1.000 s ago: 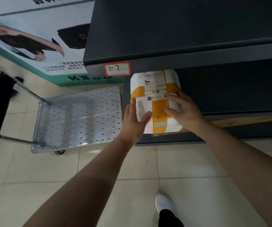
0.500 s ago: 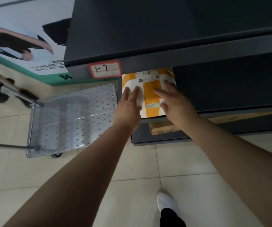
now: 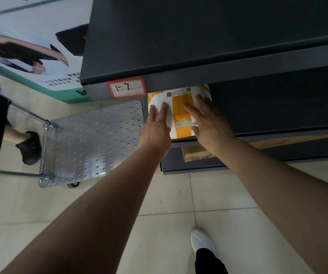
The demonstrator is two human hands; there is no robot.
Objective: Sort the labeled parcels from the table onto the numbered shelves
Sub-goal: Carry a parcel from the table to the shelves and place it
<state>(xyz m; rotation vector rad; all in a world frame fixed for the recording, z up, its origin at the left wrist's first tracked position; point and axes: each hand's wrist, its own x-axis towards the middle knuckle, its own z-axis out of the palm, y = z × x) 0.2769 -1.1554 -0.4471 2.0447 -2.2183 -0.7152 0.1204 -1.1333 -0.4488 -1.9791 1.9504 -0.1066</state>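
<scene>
A white and orange parcel (image 3: 180,109) lies flat on the dark shelf board (image 3: 277,133) below the shelf edge that carries the red-framed label "1-7" (image 3: 127,88). Its far end with the shipping label is partly hidden under that upper edge. My left hand (image 3: 156,127) rests flat on the parcel's left part, fingers spread. Pressing flat on its right part is my right hand (image 3: 208,123). Neither hand curls around the parcel.
A brown cardboard parcel (image 3: 196,153) sits on the shelf level below. A metal platform trolley (image 3: 92,139) stands on the tiled floor to the left, with another person's foot (image 3: 29,147) beside it. A poster (image 3: 30,46) leans on the wall. My white shoe (image 3: 201,240) is below.
The parcel has slid deeper into the shelf, its label now mostly under the upper edge. Both hands went from gripping its sides to lying flat on top.
</scene>
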